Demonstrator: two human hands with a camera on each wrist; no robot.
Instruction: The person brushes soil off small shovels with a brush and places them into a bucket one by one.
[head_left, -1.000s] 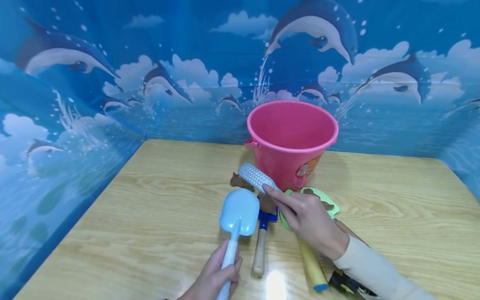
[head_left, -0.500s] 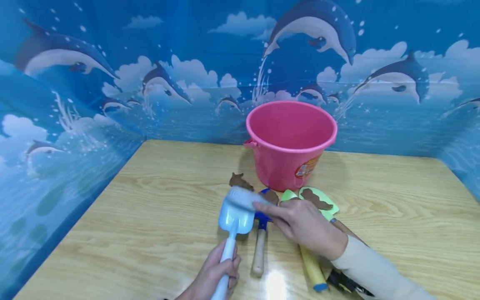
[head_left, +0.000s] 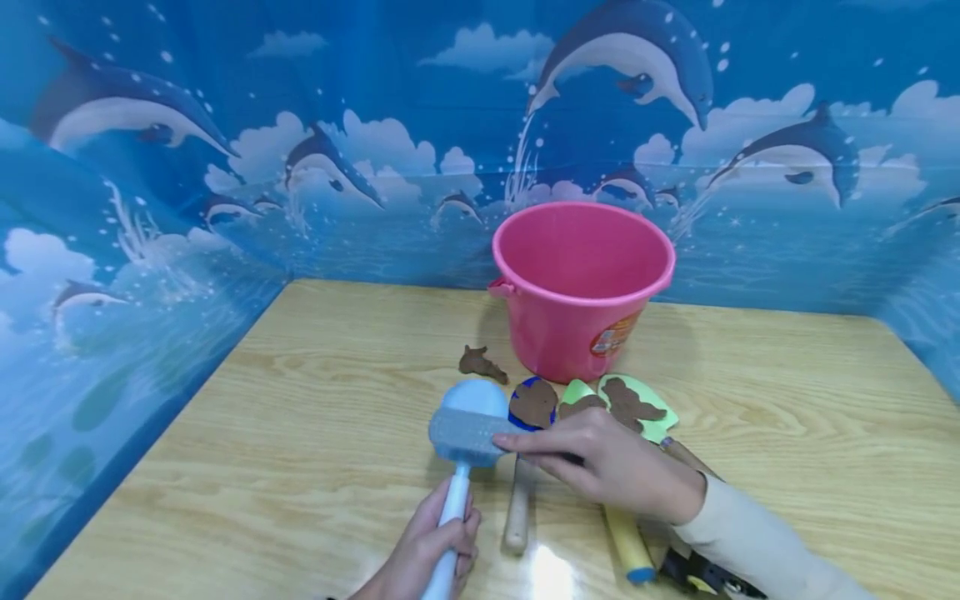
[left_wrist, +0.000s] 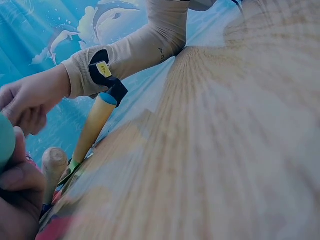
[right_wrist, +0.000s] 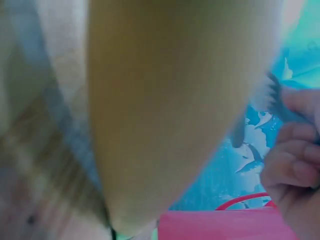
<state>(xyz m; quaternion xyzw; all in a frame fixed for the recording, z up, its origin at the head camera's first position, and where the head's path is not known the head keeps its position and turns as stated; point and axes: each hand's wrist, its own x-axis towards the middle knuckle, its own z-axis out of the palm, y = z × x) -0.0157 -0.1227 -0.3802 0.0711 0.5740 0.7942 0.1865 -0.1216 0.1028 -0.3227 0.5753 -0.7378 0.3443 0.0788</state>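
Observation:
My left hand grips the handle of a light-blue toy shovel, its blade up over the table. In my right hand is a pale blue brush, lying across the lower part of the blade and hiding it there. In the right wrist view, the bristles show beside the fingers. Under the right hand lie a blue shovel with a brown patch on its blade, a green trowel with a yellow handle, and a light-green shovel, both also bearing brown patches.
A pink bucket stands behind the tools. A brown clay-like lump lies left of it on the wooden table. A dolphin-print backdrop encloses the back and sides. A black strap device sits at the right forearm.
The brush in my right hand has moved left and down from near the bucket, onto the light-blue shovel's blade and along it toward the handle. The left hand has shifted slightly left.

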